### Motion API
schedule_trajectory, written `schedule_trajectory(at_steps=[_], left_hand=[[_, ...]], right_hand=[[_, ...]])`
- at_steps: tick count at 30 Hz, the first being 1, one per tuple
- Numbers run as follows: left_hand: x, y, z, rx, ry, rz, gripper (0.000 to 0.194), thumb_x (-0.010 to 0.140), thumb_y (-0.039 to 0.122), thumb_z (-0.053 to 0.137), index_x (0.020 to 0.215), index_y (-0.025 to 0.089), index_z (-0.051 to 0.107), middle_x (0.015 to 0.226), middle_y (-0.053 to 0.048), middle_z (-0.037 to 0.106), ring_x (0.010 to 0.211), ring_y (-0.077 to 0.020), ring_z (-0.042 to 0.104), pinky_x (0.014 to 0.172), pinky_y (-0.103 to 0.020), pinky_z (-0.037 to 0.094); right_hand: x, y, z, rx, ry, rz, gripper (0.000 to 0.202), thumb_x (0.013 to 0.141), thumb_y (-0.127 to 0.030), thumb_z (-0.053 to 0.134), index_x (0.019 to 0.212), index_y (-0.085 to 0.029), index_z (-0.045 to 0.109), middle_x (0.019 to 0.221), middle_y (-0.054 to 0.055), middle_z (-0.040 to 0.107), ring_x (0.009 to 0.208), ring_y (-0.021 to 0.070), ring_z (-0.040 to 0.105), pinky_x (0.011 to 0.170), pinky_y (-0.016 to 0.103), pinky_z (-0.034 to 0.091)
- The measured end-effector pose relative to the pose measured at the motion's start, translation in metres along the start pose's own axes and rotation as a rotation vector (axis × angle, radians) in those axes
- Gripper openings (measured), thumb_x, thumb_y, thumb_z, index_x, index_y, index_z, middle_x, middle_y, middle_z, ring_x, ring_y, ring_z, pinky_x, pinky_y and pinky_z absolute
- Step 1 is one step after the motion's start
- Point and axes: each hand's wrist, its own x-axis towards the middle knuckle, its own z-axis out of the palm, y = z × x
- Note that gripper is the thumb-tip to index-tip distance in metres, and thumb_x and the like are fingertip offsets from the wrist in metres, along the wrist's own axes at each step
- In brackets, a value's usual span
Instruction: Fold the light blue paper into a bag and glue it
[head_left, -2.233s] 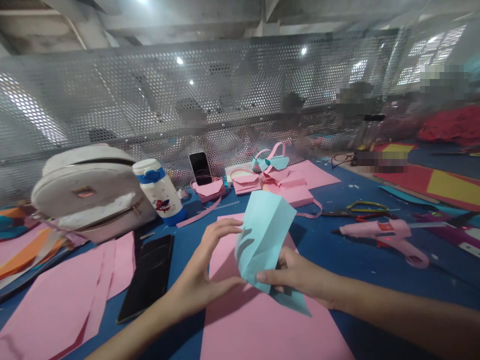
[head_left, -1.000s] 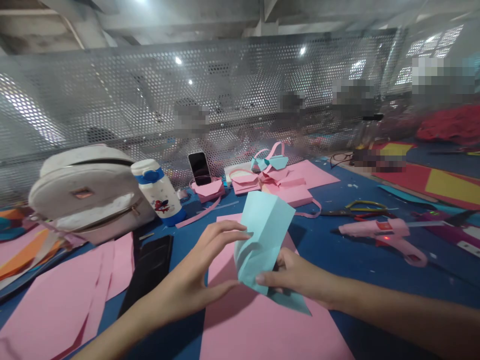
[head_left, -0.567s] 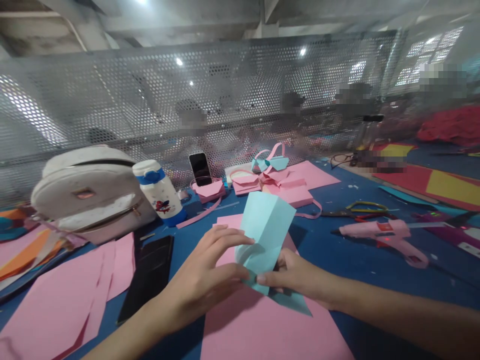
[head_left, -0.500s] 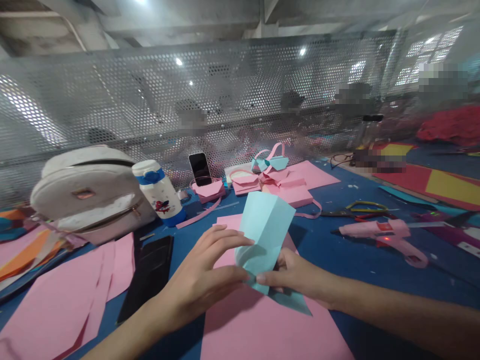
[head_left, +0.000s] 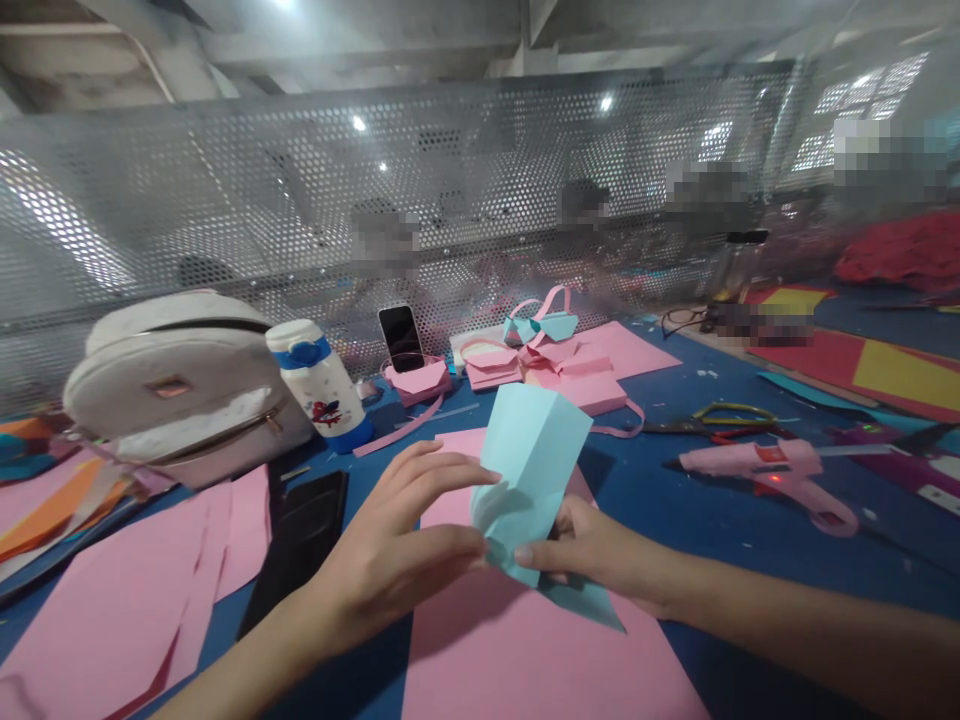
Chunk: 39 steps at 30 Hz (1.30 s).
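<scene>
A folded sheet of light blue paper [head_left: 529,455] stands tilted above a large pink paper sheet [head_left: 540,660]. My right hand [head_left: 589,550] pinches its lower right part, thumb in front and the other fingers mostly behind it. At the paper's left edge is my left hand [head_left: 420,535], its fingers stretched and spread, thumb apart from them. The left fingertips are very close to the blue paper; whether they touch it I cannot tell. A blue flap sticks out below my right hand.
On the right lie a pink glue gun [head_left: 780,470] with a red light and scissors [head_left: 712,420]. Small pink paper bags [head_left: 491,368] stand at the back near a phone [head_left: 401,335]. To the left are a bottle [head_left: 319,390], a backpack [head_left: 180,390], a black case [head_left: 300,540] and pink sheets [head_left: 135,590].
My left hand has shifted slightly left, its thumb drawing back from the blue paper's lower edge. My right hand and the blue paper are almost unmoved.
</scene>
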Motion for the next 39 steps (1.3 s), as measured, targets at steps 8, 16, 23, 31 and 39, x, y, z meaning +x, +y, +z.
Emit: schedule_trajectory(at_steps=[8,16,23,31,39], left_hand=[[-0.001,-0.001,0.003,-0.050,-0.012,0.016,0.015,0.096,0.013,0.053,0.098,0.023,0.064,0.125,-0.008,0.059,0.121,-0.0228,0.050,0.110,-0.048,0.029],[0.003,0.003,0.003,-0.140,0.010,-0.069,0.017,0.094,0.010,0.056,0.091,0.023,0.067,0.121,-0.007,0.059,0.120,-0.0250,0.051,0.106,-0.048,0.034],[0.005,0.007,0.001,-0.239,0.001,-0.197,0.020,0.090,0.006,0.059,0.083,0.024,0.066,0.126,-0.005,0.053,0.122,-0.0245,0.048,0.100,-0.042,0.041],[0.007,0.011,-0.005,-0.374,-0.069,-0.381,0.021,0.087,0.008,0.064,0.071,0.020,0.059,0.132,-0.002,0.051,0.120,-0.0213,0.052,0.098,-0.034,0.043],[0.004,0.008,0.005,-0.240,-0.046,-0.212,0.020,0.091,0.010,0.060,0.090,0.026,0.070,0.137,-0.004,0.047,0.126,-0.0253,0.045,0.101,-0.040,0.039]], right_hand=[[0.001,0.002,0.000,-0.005,0.005,-0.001,0.045,0.070,-0.048,0.080,0.095,-0.012,0.071,0.064,-0.002,0.052,0.052,0.0055,0.037,0.050,0.020,0.025],[0.000,-0.001,0.001,-0.022,0.012,0.006,0.045,0.069,-0.048,0.080,0.095,-0.012,0.071,0.063,-0.003,0.052,0.052,0.0060,0.037,0.049,0.020,0.024],[0.000,-0.002,0.001,0.007,-0.018,-0.017,0.041,0.072,-0.045,0.079,0.097,-0.014,0.071,0.063,-0.004,0.051,0.052,0.0061,0.036,0.049,0.021,0.024],[0.000,-0.001,0.001,-0.001,-0.009,-0.012,0.044,0.071,-0.047,0.079,0.100,-0.013,0.072,0.064,-0.003,0.052,0.053,0.0066,0.036,0.050,0.021,0.024],[0.000,0.000,0.000,0.072,0.013,-0.032,0.036,0.074,-0.045,0.079,0.088,-0.013,0.071,0.062,-0.004,0.050,0.053,0.0065,0.036,0.051,0.022,0.024]])
